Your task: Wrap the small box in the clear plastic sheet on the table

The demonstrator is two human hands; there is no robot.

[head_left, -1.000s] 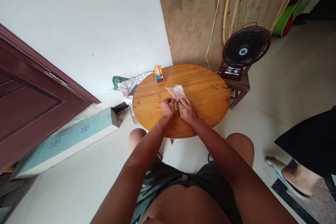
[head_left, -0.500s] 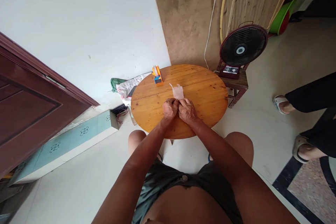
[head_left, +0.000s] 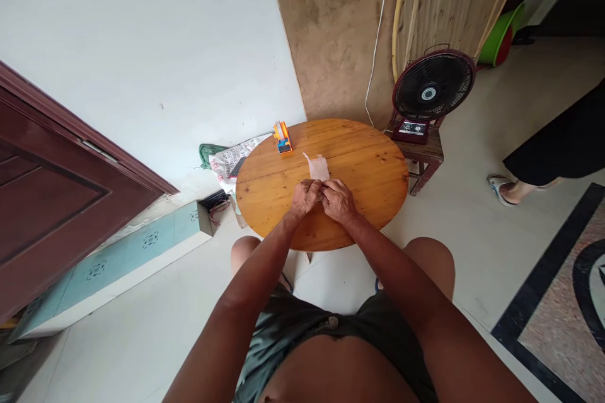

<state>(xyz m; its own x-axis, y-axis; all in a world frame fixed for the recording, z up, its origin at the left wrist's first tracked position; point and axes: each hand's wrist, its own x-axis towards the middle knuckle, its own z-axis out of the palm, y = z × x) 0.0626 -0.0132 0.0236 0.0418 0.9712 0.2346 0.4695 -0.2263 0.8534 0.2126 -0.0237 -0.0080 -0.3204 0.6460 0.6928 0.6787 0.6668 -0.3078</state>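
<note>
My left hand (head_left: 302, 196) and my right hand (head_left: 336, 200) meet over the middle of a round wooden table (head_left: 373, 170). Both pinch the near end of a small clear plastic bag (head_left: 318, 167), which lies flat on the tabletop and points away from me. The fingers of both hands are curled and pressed together on the bag's edge. A small orange and blue object (head_left: 283, 138) stands near the table's far left rim, apart from my hands.
A dark floor fan (head_left: 431, 93) sits on a low stool right of the table. A printed sack (head_left: 231, 157) lies by the wall at the left. Another person's foot in a sandal (head_left: 505, 188) stands on the floor at the right. A brown door (head_left: 57, 182) is at far left.
The bag has been flattened from a puffed, crumpled shape into a narrower strip. My hands have drawn closer together. The other person has walked from the lower right toward the far right.
</note>
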